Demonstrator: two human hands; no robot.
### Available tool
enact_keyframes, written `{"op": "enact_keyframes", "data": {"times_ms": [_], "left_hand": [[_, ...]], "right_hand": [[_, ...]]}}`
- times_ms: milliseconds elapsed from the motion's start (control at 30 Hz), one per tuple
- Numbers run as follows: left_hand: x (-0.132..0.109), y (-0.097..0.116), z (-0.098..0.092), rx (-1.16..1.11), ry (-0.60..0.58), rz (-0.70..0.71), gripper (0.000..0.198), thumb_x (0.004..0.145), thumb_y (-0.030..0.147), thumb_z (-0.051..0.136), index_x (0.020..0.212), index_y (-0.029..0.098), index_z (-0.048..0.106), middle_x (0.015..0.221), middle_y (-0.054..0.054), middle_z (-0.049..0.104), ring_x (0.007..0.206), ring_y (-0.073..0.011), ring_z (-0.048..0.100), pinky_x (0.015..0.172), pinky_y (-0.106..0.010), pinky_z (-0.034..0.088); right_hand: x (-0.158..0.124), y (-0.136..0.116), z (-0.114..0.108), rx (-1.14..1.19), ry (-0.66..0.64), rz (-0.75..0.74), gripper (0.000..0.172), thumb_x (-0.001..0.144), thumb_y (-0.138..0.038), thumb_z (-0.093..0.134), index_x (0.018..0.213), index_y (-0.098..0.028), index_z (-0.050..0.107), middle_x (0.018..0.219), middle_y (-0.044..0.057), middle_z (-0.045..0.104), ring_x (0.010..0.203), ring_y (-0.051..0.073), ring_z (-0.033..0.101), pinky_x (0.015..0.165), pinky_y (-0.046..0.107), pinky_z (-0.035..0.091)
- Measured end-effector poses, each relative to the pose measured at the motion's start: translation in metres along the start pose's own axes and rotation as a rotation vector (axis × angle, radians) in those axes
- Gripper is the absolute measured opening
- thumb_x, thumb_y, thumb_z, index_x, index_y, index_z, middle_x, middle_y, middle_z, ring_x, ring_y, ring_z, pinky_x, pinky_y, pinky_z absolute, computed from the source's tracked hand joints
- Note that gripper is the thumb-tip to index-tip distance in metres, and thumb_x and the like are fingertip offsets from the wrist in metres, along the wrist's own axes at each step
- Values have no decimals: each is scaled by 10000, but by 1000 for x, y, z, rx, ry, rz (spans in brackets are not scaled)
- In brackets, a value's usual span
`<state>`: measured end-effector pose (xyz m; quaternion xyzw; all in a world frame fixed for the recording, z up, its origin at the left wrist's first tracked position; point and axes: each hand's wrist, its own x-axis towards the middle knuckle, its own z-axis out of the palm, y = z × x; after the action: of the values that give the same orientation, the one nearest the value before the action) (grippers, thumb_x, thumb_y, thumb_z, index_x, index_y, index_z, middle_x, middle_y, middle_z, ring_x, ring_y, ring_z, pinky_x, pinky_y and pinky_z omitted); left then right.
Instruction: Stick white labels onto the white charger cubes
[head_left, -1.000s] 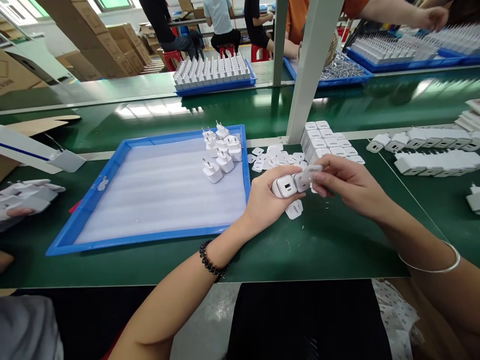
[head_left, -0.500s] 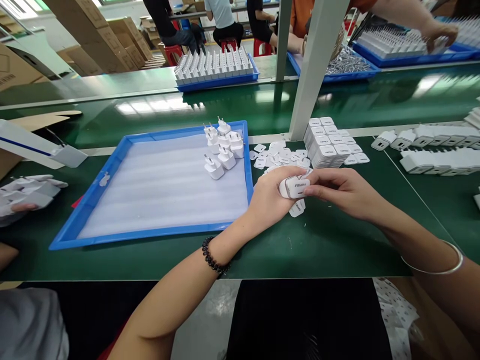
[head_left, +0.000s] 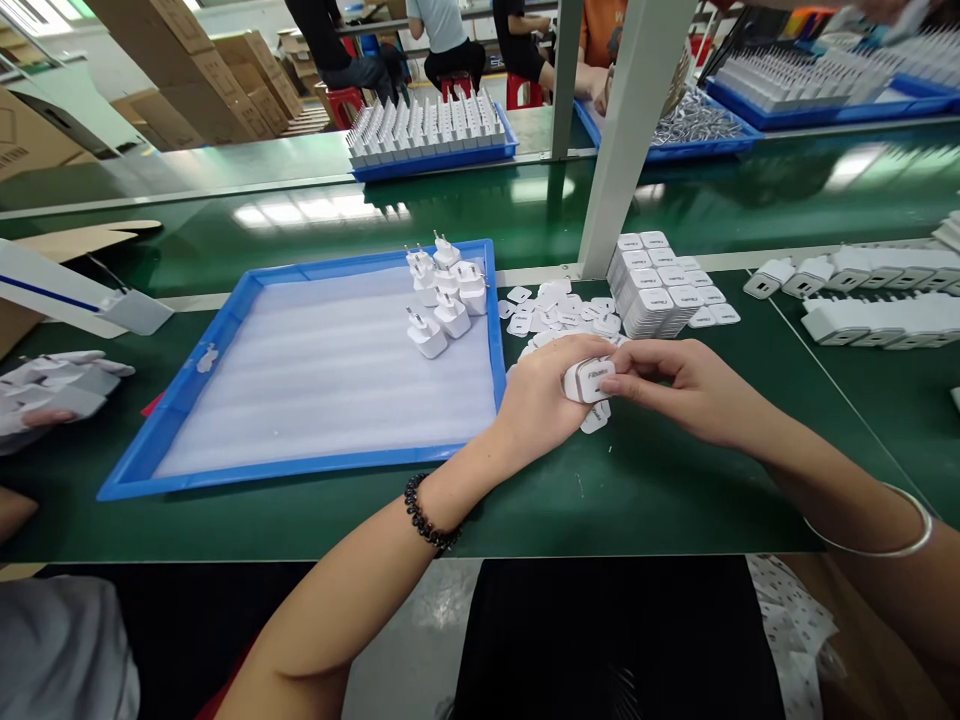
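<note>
My left hand (head_left: pixel 536 405) is closed around a white plug charger (head_left: pixel 571 385), with its flat end turned toward me. A white printed cover plate (head_left: pixel 595 374) lies against that end. Thumb and fingers of my right hand (head_left: pixel 690 390) pinch the plate's right edge, the thumb resting on its face. The charger's prongs are hidden by my left hand. Loose printed cover plates (head_left: pixel 551 308) are scattered just beyond my hands, beside neat stacks of the same plates (head_left: pixel 651 290).
A blue tray (head_left: pixel 300 462) on my left holds several plug chargers (head_left: pixel 446 290) in its far right corner. Rows of chargers (head_left: pixel 870 320) stand at the right. A metal post (head_left: pixel 619 150) rises behind the stacks. Another person's hand (head_left: pixel 45 415) holds chargers at far left.
The cover plate now sits more squarely over the charger's end, and my right thumb has moved slightly left onto its face. Across the line, another person's arm has drawn back from a tray.
</note>
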<state>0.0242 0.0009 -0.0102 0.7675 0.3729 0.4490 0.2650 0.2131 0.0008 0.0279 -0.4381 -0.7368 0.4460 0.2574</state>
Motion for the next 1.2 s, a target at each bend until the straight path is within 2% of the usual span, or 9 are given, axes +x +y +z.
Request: {"op": "enact_keyframes", "data": {"times_ms": [233,533,1100,1200], "left_hand": [[0,-1,0,52,8,55,189,865,200,703,1053,183,714,1107,-74,772,1049,-214,723,910,-331,570],[-1,-1,1,84,12,77,183,877,215,687,1057,192,714,1123,-80,773,1069,-227,727,916,-343,588],[-2,-6,2,155,47,162,213,880,173,665,1088,178,711,1149,-97,768,1087,-234,729,931,-364,589],[-2,-5,2,158,46,155,198,890,194,667,1083,189,715,1145,-89,771,1092,-230,727,942,-363,587]], "right_hand": [[-1,-4,0,58,19,72,339,845,-480,720,681,-200,625,542,-34,479,532,116,381,518,290,270],[0,-4,1,140,-10,120,373,838,-475,738,649,-184,599,461,-50,481,457,88,363,499,275,247],[3,-8,3,205,67,187,353,742,-452,828,619,-169,657,414,-48,487,421,72,382,476,258,253],[4,-9,4,215,96,197,410,709,-489,849,571,-172,628,401,-49,468,413,69,354,468,259,236]]}}
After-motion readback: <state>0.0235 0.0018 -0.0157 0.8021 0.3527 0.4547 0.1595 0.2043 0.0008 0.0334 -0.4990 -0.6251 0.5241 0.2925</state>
